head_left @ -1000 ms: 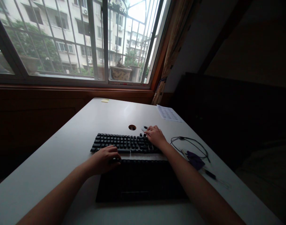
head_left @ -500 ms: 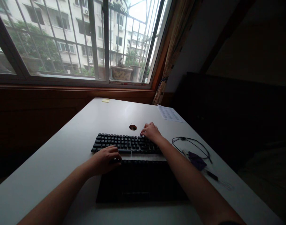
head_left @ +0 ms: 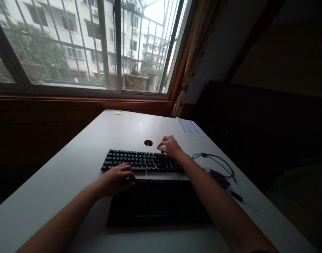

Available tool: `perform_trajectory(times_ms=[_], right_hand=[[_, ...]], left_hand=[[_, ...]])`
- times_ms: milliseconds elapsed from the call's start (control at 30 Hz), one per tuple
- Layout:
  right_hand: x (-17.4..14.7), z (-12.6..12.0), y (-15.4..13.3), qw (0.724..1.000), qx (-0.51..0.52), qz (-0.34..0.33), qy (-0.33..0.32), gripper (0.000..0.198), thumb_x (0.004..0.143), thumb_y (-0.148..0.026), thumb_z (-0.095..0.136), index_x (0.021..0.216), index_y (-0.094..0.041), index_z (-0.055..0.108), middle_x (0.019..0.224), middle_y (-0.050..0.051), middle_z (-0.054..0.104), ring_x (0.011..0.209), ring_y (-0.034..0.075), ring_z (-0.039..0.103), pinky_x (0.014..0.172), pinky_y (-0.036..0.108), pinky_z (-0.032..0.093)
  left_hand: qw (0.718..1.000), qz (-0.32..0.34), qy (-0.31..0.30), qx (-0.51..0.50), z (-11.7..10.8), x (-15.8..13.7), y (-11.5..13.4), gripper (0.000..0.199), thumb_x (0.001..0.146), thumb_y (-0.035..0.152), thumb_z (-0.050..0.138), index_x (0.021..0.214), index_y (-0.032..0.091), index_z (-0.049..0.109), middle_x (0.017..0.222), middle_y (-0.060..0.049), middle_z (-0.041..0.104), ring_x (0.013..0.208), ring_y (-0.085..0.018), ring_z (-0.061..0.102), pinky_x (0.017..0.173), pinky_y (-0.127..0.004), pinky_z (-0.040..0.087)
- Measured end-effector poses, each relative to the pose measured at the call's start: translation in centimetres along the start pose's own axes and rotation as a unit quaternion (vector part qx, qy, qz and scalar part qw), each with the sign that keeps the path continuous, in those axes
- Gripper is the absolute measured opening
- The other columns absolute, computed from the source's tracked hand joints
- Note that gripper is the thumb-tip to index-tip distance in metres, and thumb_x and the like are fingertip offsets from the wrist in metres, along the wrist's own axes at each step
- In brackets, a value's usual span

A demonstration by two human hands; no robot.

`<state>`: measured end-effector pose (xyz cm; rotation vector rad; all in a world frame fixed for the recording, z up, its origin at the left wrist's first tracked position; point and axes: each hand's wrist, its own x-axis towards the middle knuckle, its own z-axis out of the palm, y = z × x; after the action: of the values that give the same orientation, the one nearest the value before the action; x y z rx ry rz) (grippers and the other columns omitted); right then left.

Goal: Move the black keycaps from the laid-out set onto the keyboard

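Observation:
Rows of black keycaps (head_left: 126,159) lie on the white table, with slivers of tabletop showing between some of them. In front of them is a dark keyboard (head_left: 155,205), its details mostly lost in shadow. My left hand (head_left: 120,179) is curled over the keyboard's far left corner, with fingertips hidden against it. Beyond the right part of the rows, my right hand (head_left: 170,146) pinches a small dark keycap between thumb and fingers. My right forearm covers the right end of both the rows and the keyboard.
Right of my forearm lie a looped black cable (head_left: 219,161), a purple cloth-like item (head_left: 220,178) and a small black stick-shaped object (head_left: 236,196). A round hole (head_left: 148,143) pierces the table (head_left: 71,168). Printed paper (head_left: 190,127) and yellow notes (head_left: 118,112) lie towards the window.
My right hand has risen slightly away from the keycap rows, with the small keycap between its fingers. My left hand stays on the keyboard; the view has shifted slightly.

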<state>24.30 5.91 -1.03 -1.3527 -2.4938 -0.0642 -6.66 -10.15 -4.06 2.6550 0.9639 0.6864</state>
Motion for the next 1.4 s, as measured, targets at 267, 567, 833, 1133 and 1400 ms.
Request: perform_trajectory(times_ms=[267, 567, 833, 1133, 1400], right_hand=[[-8.8, -5.0, 2.8, 0.994, 0.084, -0.055, 0.037, 0.012, 0.09, -0.029, 0.069, 0.098, -0.023, 0.075, 0.103, 0.006, 0.064, 0.099, 0.02, 0.062, 0.093, 0.036, 0.051], [-18.5, -7.6, 3.5, 0.986, 0.152, -0.026, -0.063, 0.015, 0.095, -0.034, 0.06, 0.099, -0.024, 0.072, 0.106, 0.005, 0.069, 0.097, 0.019, 0.067, 0.089, 0.033, 0.053], [-20.2, -6.2, 4.0, 0.986, 0.14, 0.007, -0.089, 0.016, 0.095, -0.031, 0.06, 0.104, -0.025, 0.071, 0.112, 0.004, 0.071, 0.103, 0.019, 0.067, 0.095, 0.033, 0.051], [-20.2, -6.1, 3.4, 0.986, 0.13, 0.01, -0.107, 0.021, 0.098, -0.031, 0.053, 0.108, -0.026, 0.071, 0.115, 0.006, 0.07, 0.104, 0.021, 0.066, 0.097, 0.035, 0.051], [-20.4, -5.9, 2.9, 0.991, 0.084, -0.006, -0.108, 0.022, 0.1, -0.03, 0.052, 0.11, -0.025, 0.07, 0.114, 0.006, 0.069, 0.1, 0.02, 0.067, 0.093, 0.034, 0.052]], left_hand=[[1.0, 0.016, 0.015, 0.02, 0.4, 0.1, -0.4, 0.007, 0.093, 0.025, 0.063, 0.097, 0.021, 0.068, 0.093, -0.006, 0.063, 0.087, -0.021, 0.058, 0.073, -0.033, 0.047], [1.0, 0.013, 0.005, 0.013, 0.3, 0.1, -0.3, 0.007, 0.094, 0.024, 0.062, 0.097, 0.022, 0.067, 0.092, -0.005, 0.062, 0.087, -0.021, 0.057, 0.072, -0.032, 0.046], [1.0, 0.012, 0.005, 0.016, 0.5, 0.0, -0.6, 0.008, 0.094, 0.025, 0.062, 0.098, 0.022, 0.069, 0.093, -0.005, 0.062, 0.087, -0.02, 0.057, 0.072, -0.032, 0.047], [1.0, 0.021, 0.013, 0.014, 0.5, 0.0, -0.6, 0.008, 0.094, 0.024, 0.062, 0.098, 0.022, 0.069, 0.092, -0.005, 0.063, 0.086, -0.02, 0.058, 0.073, -0.031, 0.047], [1.0, 0.022, 0.01, 0.012, 0.4, 0.0, -0.6, 0.008, 0.095, 0.024, 0.062, 0.098, 0.022, 0.069, 0.093, -0.005, 0.063, 0.087, -0.02, 0.058, 0.074, -0.031, 0.047]])
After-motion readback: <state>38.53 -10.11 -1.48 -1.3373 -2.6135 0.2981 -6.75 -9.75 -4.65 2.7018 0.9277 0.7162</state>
